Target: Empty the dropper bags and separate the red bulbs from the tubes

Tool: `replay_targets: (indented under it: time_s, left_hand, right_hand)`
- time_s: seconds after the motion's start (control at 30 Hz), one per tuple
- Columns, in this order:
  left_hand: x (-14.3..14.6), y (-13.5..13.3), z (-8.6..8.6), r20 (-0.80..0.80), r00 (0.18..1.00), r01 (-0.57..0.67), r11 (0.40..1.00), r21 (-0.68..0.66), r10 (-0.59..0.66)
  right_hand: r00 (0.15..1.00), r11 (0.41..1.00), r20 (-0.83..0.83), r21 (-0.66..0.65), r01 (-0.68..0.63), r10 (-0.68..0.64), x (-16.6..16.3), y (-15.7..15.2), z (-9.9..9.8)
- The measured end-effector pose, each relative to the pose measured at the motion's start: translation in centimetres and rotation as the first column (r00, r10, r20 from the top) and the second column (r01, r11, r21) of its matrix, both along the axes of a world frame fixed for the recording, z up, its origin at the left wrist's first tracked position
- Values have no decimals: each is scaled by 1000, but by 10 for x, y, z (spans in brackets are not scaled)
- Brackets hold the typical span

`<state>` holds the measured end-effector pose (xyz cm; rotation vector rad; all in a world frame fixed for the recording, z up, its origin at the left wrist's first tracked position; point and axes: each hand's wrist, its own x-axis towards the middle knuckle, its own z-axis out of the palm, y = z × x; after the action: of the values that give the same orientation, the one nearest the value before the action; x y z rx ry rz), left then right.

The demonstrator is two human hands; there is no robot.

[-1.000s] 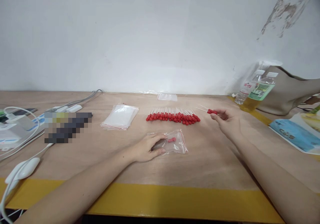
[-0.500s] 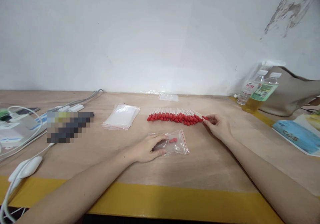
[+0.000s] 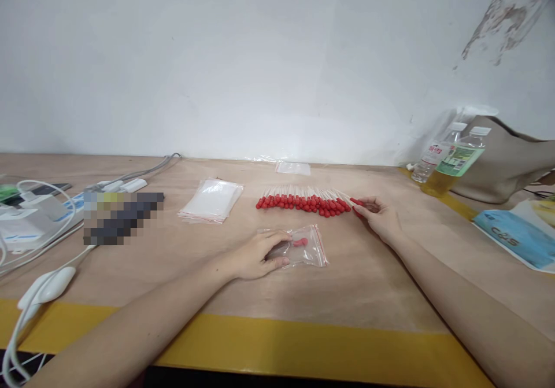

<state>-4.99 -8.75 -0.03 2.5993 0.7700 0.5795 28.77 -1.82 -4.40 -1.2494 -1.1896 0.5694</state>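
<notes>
My left hand (image 3: 260,255) grips the closed end of a clear zip bag (image 3: 318,249) lying on the table, thumb and fingers on either side. A small red piece (image 3: 300,242) shows inside the bag. Past the bag lies a row of thin white sticks with red heads (image 3: 303,203), the heads toward me. At the row's right end my right hand (image 3: 378,217) pinches a red-headed stick (image 3: 357,202) between thumb and fingers. Whether more than one stick is in that pinch is hard to tell.
A stack of clear zip bags (image 3: 211,200) lies left of the row, and one flat bag (image 3: 293,168) is by the wall. Cables and a power strip (image 3: 73,204) take up the left. On the right stand two bottles (image 3: 455,162), a grey bag (image 3: 498,162) and a blue tissue pack (image 3: 511,237).
My right hand has drawn the red-headed stick slightly to the right, away from the row's end. The left hand and its zip bag stay put.
</notes>
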Motion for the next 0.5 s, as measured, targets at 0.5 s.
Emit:
replay_targets:
  time_s: [0.5]
  left_hand:
    - [0, 0, 0, 11, 1000, 12, 1000, 9, -12]
  right_hand:
    - [991, 996, 131, -88, 4, 7, -2, -8, 9]
